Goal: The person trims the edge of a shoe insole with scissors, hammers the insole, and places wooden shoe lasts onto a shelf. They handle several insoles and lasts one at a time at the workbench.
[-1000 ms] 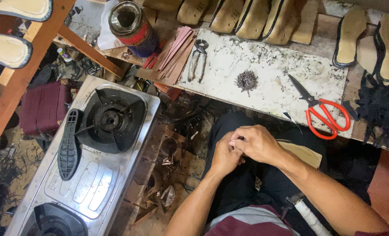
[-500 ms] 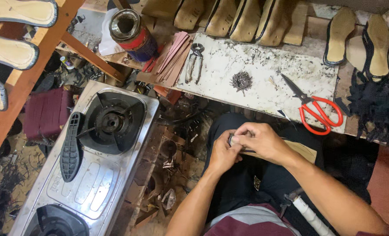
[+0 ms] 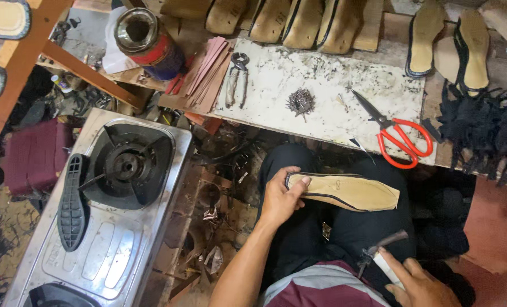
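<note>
My left hand (image 3: 280, 197) grips the near end of a tan shoe insole (image 3: 350, 191) with a dark edge, which lies across my lap. Down at the lower right, my right hand (image 3: 415, 284) closes around the pale handle of a small hammer (image 3: 383, 254), its dark head pointing up towards the insole. On the white speckled board (image 3: 327, 96) in front of me lie a heap of small nails (image 3: 301, 103), red-handled scissors (image 3: 396, 131) and a pair of pincers (image 3: 236, 77).
A steel gas stove (image 3: 105, 222) with a black sole (image 3: 71, 202) on it stands at my left. A red tin (image 3: 148, 42), leather strips (image 3: 208, 74), rows of insoles (image 3: 299, 23) and black cut pieces (image 3: 484, 133) line the far side. Scraps litter the floor.
My hands were together on the insole over my lap. My right hand has dropped to the lower right and taken the hammer; my left hand now holds the insole alone.
</note>
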### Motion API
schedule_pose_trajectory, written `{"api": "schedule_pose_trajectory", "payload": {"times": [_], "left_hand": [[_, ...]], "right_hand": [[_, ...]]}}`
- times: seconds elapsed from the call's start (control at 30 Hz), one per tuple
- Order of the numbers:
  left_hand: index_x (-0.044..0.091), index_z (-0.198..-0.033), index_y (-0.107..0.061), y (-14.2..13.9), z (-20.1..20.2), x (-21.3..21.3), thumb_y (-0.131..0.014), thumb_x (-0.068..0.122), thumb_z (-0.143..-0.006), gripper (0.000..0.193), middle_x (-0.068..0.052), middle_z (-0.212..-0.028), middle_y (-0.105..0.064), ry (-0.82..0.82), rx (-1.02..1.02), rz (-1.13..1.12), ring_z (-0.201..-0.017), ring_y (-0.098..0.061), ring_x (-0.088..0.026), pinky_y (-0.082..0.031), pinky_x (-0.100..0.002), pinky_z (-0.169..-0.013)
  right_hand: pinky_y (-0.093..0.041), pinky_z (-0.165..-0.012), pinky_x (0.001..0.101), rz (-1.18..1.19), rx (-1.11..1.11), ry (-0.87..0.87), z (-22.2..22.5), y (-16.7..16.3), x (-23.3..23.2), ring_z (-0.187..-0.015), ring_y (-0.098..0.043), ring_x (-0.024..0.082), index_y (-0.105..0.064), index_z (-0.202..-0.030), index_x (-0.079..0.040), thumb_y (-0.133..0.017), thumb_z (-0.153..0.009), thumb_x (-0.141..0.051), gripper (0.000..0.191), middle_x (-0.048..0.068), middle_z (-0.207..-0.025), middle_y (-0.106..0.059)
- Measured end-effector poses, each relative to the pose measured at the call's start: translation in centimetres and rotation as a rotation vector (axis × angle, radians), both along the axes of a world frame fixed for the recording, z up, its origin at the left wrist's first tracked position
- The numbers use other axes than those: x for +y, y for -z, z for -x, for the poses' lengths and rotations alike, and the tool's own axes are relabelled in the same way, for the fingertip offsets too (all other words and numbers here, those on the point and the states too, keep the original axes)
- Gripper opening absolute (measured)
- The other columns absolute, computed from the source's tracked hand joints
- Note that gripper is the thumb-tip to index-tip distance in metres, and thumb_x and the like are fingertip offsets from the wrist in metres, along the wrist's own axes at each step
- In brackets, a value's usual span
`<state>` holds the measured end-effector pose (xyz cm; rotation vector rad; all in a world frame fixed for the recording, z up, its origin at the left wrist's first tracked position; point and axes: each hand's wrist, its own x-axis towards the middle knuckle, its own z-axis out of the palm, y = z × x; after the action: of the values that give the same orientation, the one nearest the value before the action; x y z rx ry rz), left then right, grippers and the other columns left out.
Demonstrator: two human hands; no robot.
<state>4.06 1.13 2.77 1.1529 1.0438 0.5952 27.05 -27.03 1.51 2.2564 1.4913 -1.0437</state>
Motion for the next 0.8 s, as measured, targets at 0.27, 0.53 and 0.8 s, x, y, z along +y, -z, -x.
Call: {"api": "schedule_pose_trajectory", "payload": {"times": [0.27, 0.53, 0.8], "left_hand": [[0.000, -0.127, -0.062, 0.5, -0.3, -0.3, -0.073, 0.027, -0.090, 0.047, -0.008, -0.075, -0.072, -0.018, 0.001, 0.031, -0.048, -0.062, -0.010, -0.049, -0.025, -0.043], [-0.004, -0.123, -0.066, 2.2, 0.4, -0.1, -0.076, 0.028, -0.095, 0.043, -0.007, -0.083, -0.076, -0.030, -0.042, -0.297, -0.073, -0.072, -0.008, -0.057, -0.024, -0.064], [-0.001, -0.122, -0.065, 1.6, 0.1, -0.1, -0.078, 0.028, -0.088, 0.046, -0.006, -0.072, -0.068, -0.042, -0.071, -0.005, -0.056, -0.061, -0.010, -0.048, -0.026, -0.048]], "right_hand": [[-0.057, -0.082, 0.0396, -1.064, 0.372, -0.057, 4.4, -5.8, 5.7, -0.098, -0.073, 0.038, -0.056, -0.130, 0.001, -0.080, -0.075, -0.025, 0.066, 0.024, -0.112, -0.066], [-0.057, -0.069, 0.0348, -1.288, 0.486, -0.399, 8.3, -9.9, 14.9, -0.082, -0.072, 0.029, -0.060, -0.117, 0.000, -0.076, -0.086, -0.011, 0.037, 0.017, -0.102, -0.068], [-0.053, -0.056, 0.0401, -0.891, 0.403, -0.152, 8.7, -10.9, 16.9, -0.062, -0.068, 0.029, -0.067, -0.128, -0.002, -0.075, -0.082, -0.010, 0.048, 0.012, -0.079, -0.066]]}}
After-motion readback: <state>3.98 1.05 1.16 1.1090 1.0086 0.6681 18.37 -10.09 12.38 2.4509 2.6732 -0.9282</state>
